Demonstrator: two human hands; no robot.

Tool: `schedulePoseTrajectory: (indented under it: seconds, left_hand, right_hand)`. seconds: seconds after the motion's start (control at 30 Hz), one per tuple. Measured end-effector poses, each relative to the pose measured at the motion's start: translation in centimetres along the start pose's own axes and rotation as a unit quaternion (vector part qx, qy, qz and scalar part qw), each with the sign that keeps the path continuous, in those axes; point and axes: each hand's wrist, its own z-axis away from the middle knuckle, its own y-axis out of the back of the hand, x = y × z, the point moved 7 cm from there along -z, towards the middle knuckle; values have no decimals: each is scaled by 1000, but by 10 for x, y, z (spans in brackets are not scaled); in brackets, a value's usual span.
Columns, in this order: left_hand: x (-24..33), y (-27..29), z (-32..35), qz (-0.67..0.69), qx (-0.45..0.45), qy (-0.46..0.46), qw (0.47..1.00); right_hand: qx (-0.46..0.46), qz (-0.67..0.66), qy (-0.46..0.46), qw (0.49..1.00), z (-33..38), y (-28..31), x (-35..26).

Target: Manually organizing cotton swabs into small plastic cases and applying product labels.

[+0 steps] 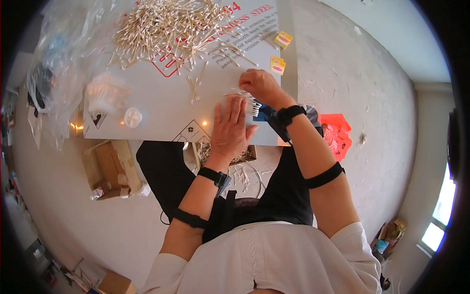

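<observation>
My left hand (229,128) lies flat near the front edge of the metal-topped table (161,110), its fingers stretched out and together. Beside and partly beneath those fingers is a small row of cotton swabs (252,106), white tips toward the right. Just beyond them, my right hand (262,85) is closed, with fingers curled in; whatever they hold is hidden. Farther back spreads a big heap of cotton swabs (166,29). A few loose swabs (194,90) lie between the heap and my left hand.
A round clear tub (132,118) and plastic bags (61,63) occupy the table's left. Yellow packets (277,65) sit at its right edge. Below are an open cardboard box (111,169), a box of swabs (245,155) by my legs, and red bags (336,136).
</observation>
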Motion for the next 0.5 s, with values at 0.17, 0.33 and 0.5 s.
schedulePoseTrajectory:
  seconds: [0.17, 0.33, 0.5]
  left_hand:
    - [-3, 1, 3, -4, 21, 1, 1000]
    - [-1, -1, 2, -21, 13, 4, 1000]
    - [-1, -2, 1, -29, -1, 4, 1000]
  right_hand:
    - [48, -24, 5, 999, 30, 11, -13]
    - [111, 26, 4, 993, 54, 14, -20]
    - [104, 28, 22, 994, 50, 13, -16]
